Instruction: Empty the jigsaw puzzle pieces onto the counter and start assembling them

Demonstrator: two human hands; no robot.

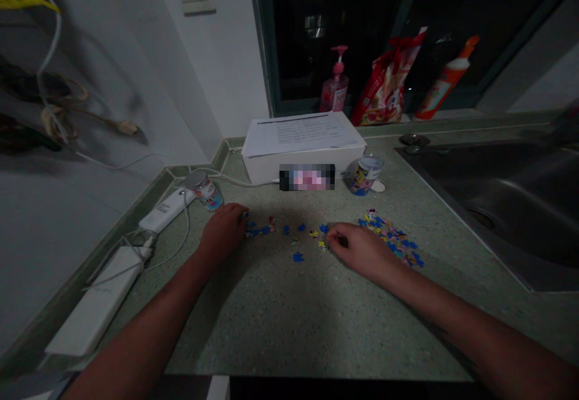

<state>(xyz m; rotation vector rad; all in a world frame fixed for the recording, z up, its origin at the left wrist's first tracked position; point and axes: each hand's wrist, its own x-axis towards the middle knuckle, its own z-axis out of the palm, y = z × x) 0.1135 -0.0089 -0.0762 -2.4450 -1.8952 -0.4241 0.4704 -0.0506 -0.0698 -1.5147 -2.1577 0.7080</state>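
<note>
Left hand (221, 231) beside jigsaw pieces (254, 230); right hand (362, 250) among them.

No wording is legible anywhere in view. A white paper sheet (301, 134) lying on a white rectangular cardboard box (257, 171) carries lines of small black type, too small to read; a pixelated patch (307, 177) masks the box front. Labels on the pink plastic pump bottle (337, 95), red glossy bag (386, 83), orange-capped squeeze bottle (446, 80), left cylindrical printed tin (204, 190) and right cylindrical printed tin (365, 175) are unreadable, as are the multicoloured jigsaw pieces (389, 237).
</note>
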